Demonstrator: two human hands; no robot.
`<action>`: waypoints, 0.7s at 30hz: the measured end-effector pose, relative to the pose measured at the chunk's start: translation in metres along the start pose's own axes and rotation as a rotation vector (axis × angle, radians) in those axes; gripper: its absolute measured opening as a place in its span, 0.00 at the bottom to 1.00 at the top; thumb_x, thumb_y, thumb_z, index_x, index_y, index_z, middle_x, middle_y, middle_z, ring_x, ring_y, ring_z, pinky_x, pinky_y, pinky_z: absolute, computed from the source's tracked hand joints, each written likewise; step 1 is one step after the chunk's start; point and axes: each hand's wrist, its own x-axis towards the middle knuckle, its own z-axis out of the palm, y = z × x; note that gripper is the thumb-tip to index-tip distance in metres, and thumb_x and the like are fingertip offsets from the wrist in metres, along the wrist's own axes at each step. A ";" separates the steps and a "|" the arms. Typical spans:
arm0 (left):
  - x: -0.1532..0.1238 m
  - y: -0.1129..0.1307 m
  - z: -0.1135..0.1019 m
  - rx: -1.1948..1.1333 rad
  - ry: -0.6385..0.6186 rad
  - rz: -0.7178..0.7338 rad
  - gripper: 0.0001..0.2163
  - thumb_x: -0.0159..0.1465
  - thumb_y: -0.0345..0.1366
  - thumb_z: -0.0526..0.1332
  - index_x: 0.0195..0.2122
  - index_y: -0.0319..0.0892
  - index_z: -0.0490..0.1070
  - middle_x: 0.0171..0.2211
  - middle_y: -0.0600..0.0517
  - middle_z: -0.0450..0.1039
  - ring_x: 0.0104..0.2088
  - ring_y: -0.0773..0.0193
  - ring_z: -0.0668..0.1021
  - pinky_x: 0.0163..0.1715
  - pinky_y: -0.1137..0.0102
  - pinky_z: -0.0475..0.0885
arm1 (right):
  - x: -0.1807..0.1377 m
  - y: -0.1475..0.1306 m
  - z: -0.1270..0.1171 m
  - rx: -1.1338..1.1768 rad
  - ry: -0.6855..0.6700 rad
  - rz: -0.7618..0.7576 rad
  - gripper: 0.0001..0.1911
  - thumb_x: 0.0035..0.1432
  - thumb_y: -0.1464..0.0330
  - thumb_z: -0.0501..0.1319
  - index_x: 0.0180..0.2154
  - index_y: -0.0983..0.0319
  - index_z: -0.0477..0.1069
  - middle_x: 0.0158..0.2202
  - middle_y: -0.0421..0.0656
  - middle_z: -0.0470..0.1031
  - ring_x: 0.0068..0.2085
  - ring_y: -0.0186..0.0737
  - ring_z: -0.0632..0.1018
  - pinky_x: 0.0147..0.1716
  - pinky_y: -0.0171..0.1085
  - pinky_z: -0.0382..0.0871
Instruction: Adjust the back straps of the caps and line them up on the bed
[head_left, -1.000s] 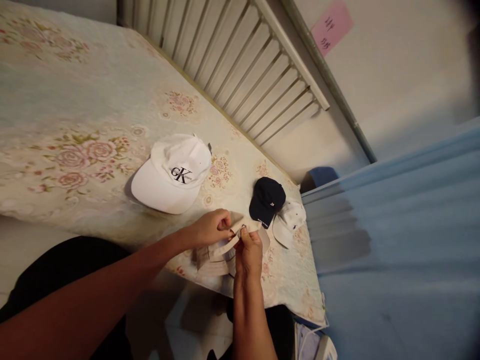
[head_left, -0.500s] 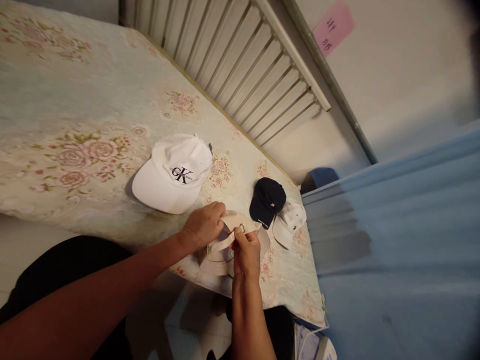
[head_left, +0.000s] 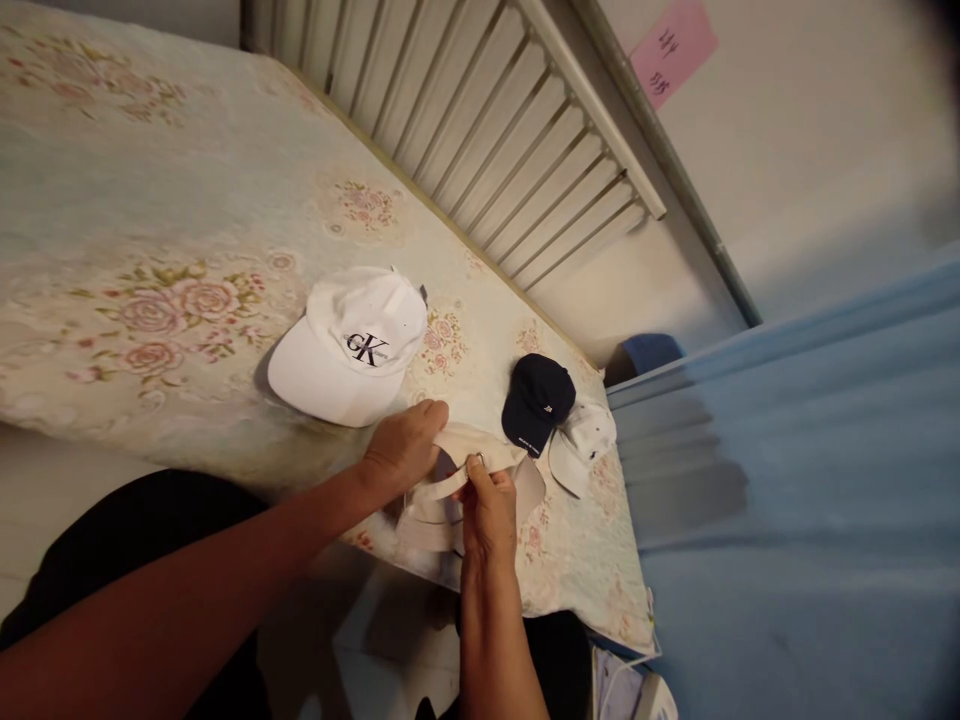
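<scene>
A beige cap (head_left: 480, 441) is held between my hands, its back turned toward me with a strap and a small metal buckle showing. My left hand (head_left: 407, 447) is closed on the cap's edge at the left. My right hand (head_left: 491, 500) pinches the strap beside the buckle. Below them another beige hat (head_left: 425, 528) lies by the cloth's near edge, partly hidden. Left of my hands rests a white cap (head_left: 360, 345) with black lettering. To the right are a navy cap (head_left: 537, 398) and a second white cap (head_left: 585, 440), close together.
A flowered cloth (head_left: 247, 150) covers the surface under the hats. Along its far side runs a metal railing (head_left: 480, 130) before a wall with a pink note (head_left: 673, 52). A blue curtain (head_left: 795, 480) hangs at the right. White items (head_left: 652, 695) stand low at the bottom right.
Both hands stay on the beige cap; my right hand has shifted slightly left and down along the strap and buckle. The other caps stay in place as the view moves slightly.
</scene>
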 end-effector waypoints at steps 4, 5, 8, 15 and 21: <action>0.003 -0.002 -0.003 -0.088 0.018 0.036 0.10 0.51 0.24 0.53 0.33 0.44 0.62 0.33 0.51 0.68 0.33 0.61 0.70 0.30 0.68 0.60 | 0.000 0.000 -0.002 0.007 0.010 -0.020 0.14 0.46 0.63 0.68 0.35 0.62 0.72 0.23 0.37 0.74 0.20 0.33 0.71 0.16 0.32 0.61; 0.004 -0.003 -0.003 -0.157 0.006 0.033 0.10 0.50 0.24 0.53 0.33 0.44 0.62 0.32 0.52 0.67 0.32 0.62 0.70 0.30 0.68 0.60 | -0.001 0.000 -0.004 0.009 -0.004 -0.012 0.14 0.46 0.62 0.67 0.35 0.62 0.72 0.23 0.38 0.74 0.20 0.33 0.72 0.17 0.32 0.62; 0.008 -0.008 -0.003 -0.360 -0.028 -0.017 0.09 0.49 0.26 0.54 0.31 0.44 0.63 0.26 0.56 0.63 0.27 0.66 0.67 0.28 0.70 0.61 | -0.002 0.001 -0.009 -0.012 -0.058 0.029 0.14 0.48 0.59 0.66 0.33 0.62 0.71 0.20 0.37 0.73 0.19 0.34 0.72 0.18 0.34 0.65; 0.009 -0.025 -0.014 -0.612 -0.069 0.013 0.14 0.51 0.40 0.60 0.38 0.41 0.68 0.30 0.55 0.65 0.31 0.64 0.70 0.35 0.69 0.67 | -0.008 -0.008 -0.049 -0.085 -0.068 -0.022 0.16 0.47 0.61 0.66 0.36 0.64 0.70 0.27 0.42 0.79 0.22 0.33 0.76 0.21 0.32 0.67; -0.013 -0.040 -0.009 -0.690 0.102 -0.249 0.13 0.61 0.45 0.51 0.34 0.41 0.67 0.30 0.53 0.70 0.32 0.65 0.73 0.36 0.70 0.69 | -0.010 0.004 -0.126 -0.076 0.131 -0.077 0.15 0.45 0.63 0.67 0.35 0.65 0.71 0.24 0.39 0.77 0.19 0.29 0.72 0.20 0.29 0.65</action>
